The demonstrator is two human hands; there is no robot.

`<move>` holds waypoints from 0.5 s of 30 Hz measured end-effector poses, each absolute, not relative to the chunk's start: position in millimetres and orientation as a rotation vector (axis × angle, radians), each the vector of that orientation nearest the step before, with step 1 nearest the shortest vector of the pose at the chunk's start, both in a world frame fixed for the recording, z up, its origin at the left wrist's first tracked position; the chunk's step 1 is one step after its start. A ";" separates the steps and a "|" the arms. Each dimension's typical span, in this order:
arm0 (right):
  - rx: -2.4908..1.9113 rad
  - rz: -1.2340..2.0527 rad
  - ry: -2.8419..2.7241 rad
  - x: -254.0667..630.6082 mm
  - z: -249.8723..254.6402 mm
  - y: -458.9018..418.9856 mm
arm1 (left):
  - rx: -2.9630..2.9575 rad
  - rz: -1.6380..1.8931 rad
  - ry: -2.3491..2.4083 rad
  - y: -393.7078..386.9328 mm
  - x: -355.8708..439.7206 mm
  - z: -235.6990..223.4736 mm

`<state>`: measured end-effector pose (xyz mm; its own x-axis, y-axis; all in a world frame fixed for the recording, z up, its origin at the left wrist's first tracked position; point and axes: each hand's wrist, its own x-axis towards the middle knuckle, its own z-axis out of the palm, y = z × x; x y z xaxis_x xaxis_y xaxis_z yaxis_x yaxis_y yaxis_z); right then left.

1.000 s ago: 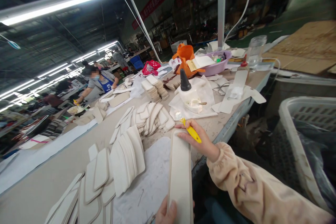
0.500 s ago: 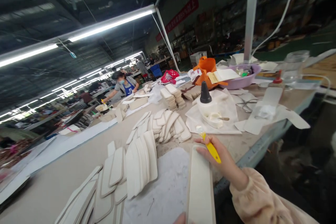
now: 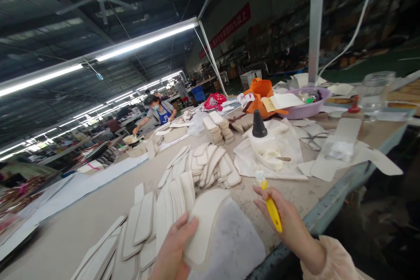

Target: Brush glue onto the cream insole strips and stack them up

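Observation:
My left hand [image 3: 175,245] grips the edge of a pale, round-cornered panel [image 3: 206,223], tilted over a white sheet [image 3: 238,238] on the table. In my right hand [image 3: 290,218] is a yellow-handled brush [image 3: 273,213], its bristles coated in white paste and pointing away from me. Beyond the brush stands a cut-open white container [image 3: 257,142] with a black cone top, white paste and a small metal-tipped tool inside. Fanned-out panels [image 3: 170,199] lie left of my left hand, and a looser heap [image 3: 210,164] sits behind them.
Scissors [image 3: 312,141] and white cut pieces [image 3: 341,140] lie at the right. Behind stand a purple basin [image 3: 323,96], an orange bag [image 3: 260,89] and a clear jar [image 3: 377,92]. A metal post [image 3: 315,30] rises there. A co-worker [image 3: 162,113] works across the table.
The long panel under my right hand is out of that place; my left hand now holds a panel over the sheet, further left. My right hand with the brush has moved slightly right and down.

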<state>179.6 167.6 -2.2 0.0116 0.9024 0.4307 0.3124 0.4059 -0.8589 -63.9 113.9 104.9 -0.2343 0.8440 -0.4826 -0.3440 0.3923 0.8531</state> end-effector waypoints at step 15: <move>-1.061 0.339 -1.716 192.0 -7.3 167.6 | 0.500 1.695 1.654 201.1 -268.0 120.7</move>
